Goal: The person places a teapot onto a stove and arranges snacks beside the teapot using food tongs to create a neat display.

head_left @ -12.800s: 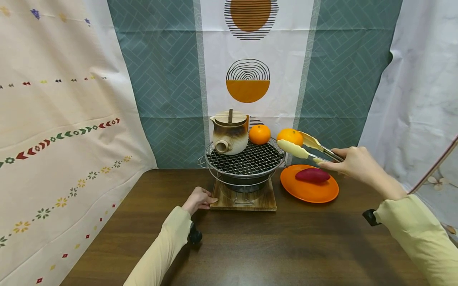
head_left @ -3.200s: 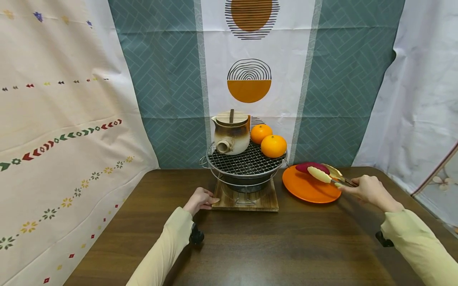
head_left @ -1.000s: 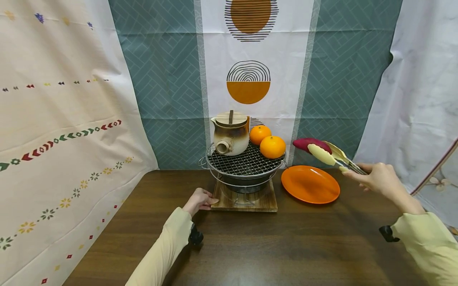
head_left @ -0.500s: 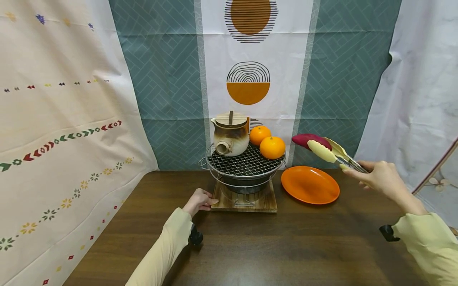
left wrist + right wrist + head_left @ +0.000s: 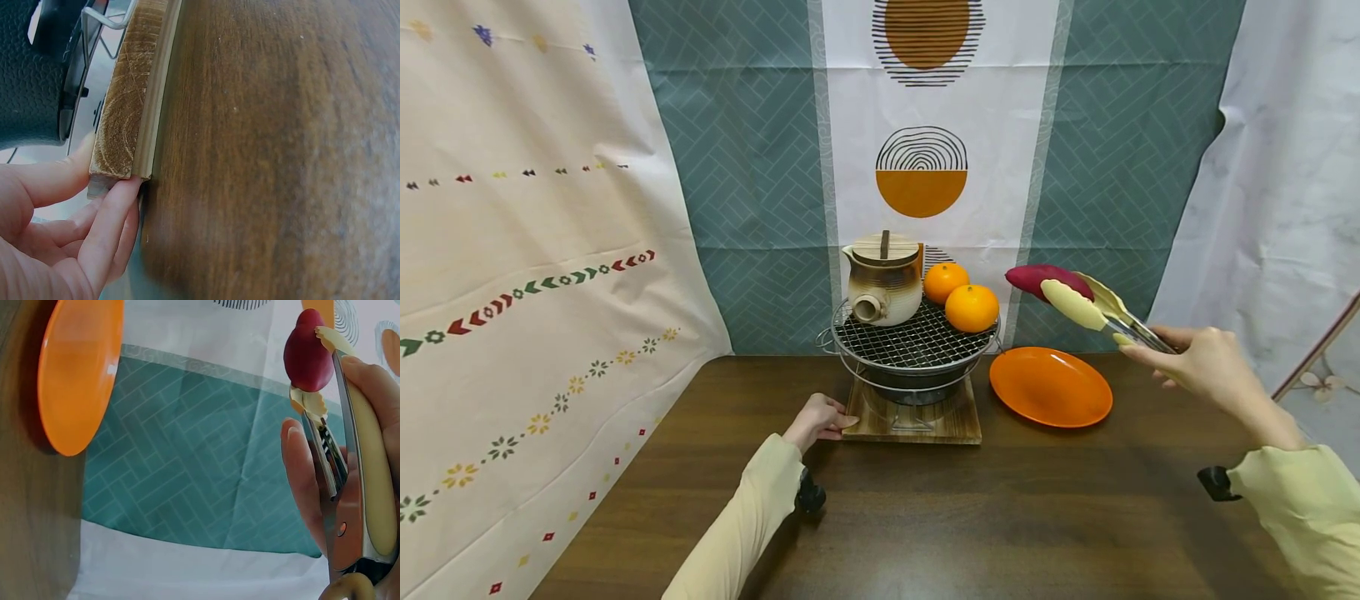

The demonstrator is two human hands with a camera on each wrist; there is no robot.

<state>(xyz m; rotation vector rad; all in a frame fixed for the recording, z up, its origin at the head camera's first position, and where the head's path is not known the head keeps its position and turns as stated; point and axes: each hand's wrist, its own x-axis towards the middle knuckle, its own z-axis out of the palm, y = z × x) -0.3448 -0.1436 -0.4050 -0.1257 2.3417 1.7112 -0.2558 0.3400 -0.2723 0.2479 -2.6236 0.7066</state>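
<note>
In the head view my right hand (image 5: 1206,371) grips metal tongs (image 5: 1138,331) with cream tips. Between those tips a dark red sweet potato (image 5: 1037,280) is held in the air, above the back of the orange plate (image 5: 1051,400). The right wrist view shows the sweet potato (image 5: 309,356) pinched at one end. My left hand (image 5: 817,419) pinches the front left corner of the wooden base board (image 5: 951,427), thumb on top and fingers against the underside, as the left wrist view shows. On that board stands a round grill (image 5: 898,343) with a wire mesh top.
A clay teapot (image 5: 886,287) with a wooden lid sits at the mesh's back left. Two oranges, one behind (image 5: 946,282) and one nearer (image 5: 972,309), lie on its right side. A patterned curtain (image 5: 760,183) hangs close behind the grill.
Over the earlier frames, an orange in the tongs was set on the mesh and the sweet potato lifted off the plate. Lately it has risen slightly. My left hand stays in place.
</note>
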